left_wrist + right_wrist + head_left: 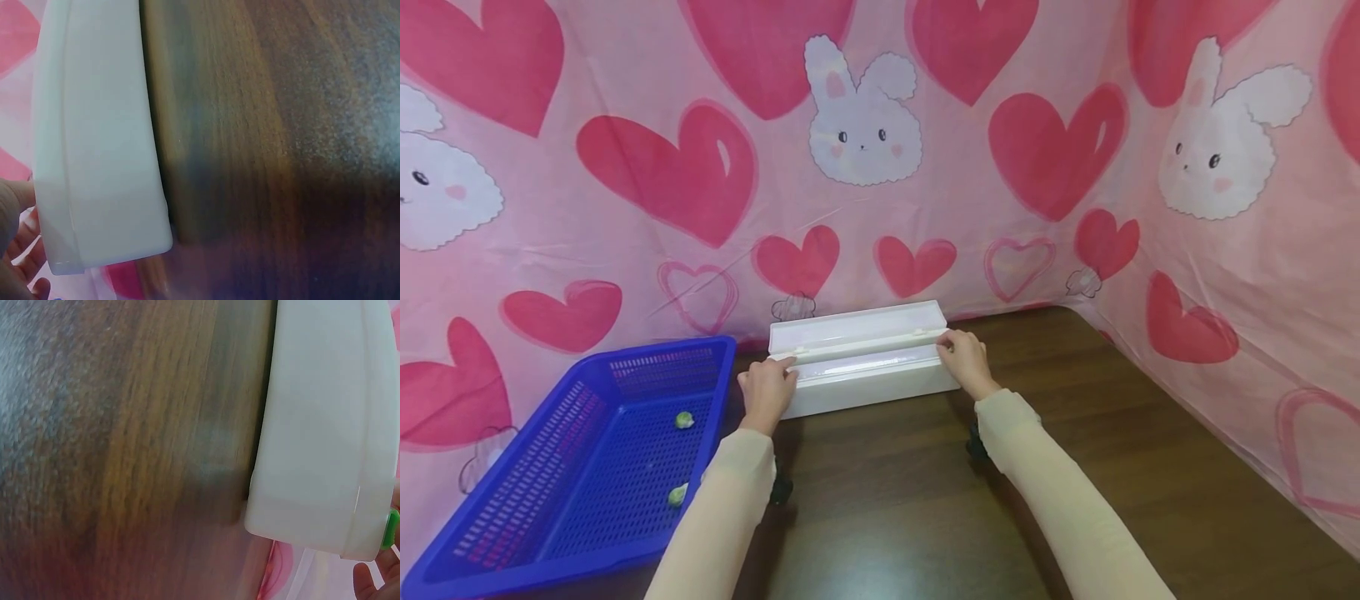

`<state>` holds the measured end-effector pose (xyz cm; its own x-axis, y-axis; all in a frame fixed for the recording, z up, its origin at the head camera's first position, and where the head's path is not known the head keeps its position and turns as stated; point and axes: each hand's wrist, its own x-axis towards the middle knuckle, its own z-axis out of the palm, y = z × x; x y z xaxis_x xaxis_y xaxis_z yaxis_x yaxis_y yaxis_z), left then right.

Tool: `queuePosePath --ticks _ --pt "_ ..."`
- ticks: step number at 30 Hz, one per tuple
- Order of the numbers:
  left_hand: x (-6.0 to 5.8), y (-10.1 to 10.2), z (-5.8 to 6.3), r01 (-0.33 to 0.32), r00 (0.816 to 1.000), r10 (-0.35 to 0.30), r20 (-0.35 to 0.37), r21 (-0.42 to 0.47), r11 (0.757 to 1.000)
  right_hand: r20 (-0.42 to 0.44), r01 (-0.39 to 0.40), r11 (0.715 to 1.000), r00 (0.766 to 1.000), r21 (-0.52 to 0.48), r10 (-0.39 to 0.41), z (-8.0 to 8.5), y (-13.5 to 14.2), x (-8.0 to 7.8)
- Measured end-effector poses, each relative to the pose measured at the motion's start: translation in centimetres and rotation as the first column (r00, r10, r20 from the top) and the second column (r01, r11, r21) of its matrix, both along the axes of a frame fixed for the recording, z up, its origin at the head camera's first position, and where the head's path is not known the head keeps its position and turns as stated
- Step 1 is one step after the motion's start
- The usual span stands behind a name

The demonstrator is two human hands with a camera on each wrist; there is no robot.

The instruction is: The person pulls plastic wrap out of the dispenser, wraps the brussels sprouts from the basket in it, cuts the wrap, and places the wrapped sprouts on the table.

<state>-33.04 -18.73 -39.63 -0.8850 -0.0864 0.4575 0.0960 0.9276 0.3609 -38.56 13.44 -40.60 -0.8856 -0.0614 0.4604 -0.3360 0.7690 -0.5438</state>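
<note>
A long white cling film dispenser (872, 392) stands at the back of the table, its lid (857, 327) tipped back against the wall side. Shiny clear film shows along its top. My left hand (766, 390) grips the dispenser's left end, thumb at the top edge; in the left wrist view its curled fingers (28, 247) are partly behind the white end. At the right end, my right hand (966, 362) grips the top corner. A small bright green part (390, 529) sits by its fingers in the right wrist view; what it is cannot be made out.
A blue perforated basket (726, 392) stands on the left with two small green pieces, like Brussels sprouts (684, 419), inside. The dark wooden table (887, 508) reaches a pink cloth (865, 217) with hearts and rabbits behind and to the right.
</note>
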Motion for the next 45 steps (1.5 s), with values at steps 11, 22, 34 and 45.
queuePosePath --ticks 11,22,34,45 --pt "0.0 0.2 0.1 -0.005 1.000 0.005 -0.021 0.015 1.000 0.009 0.000 1.000 1.000 -0.002 0.000 0.1 0.0 0.1" --pt "0.0 0.4 0.3 -0.013 1.000 0.012 -0.019 -0.010 1.000 -0.005 0.008 0.998 1.000 -0.060 -0.008 0.1 0.2 0.0" --pt "-0.5 0.3 0.7 0.017 0.994 -0.013 -0.111 0.035 0.999 0.018 0.014 0.989 1.000 -0.148 -0.012 1.1 0.7 -0.1" --pt "0.2 0.2 2.4 0.055 0.994 -0.029 -0.105 0.246 0.968 -0.061 -0.053 0.989 0.997 -0.136 0.045 3.0 1.3 0.3"
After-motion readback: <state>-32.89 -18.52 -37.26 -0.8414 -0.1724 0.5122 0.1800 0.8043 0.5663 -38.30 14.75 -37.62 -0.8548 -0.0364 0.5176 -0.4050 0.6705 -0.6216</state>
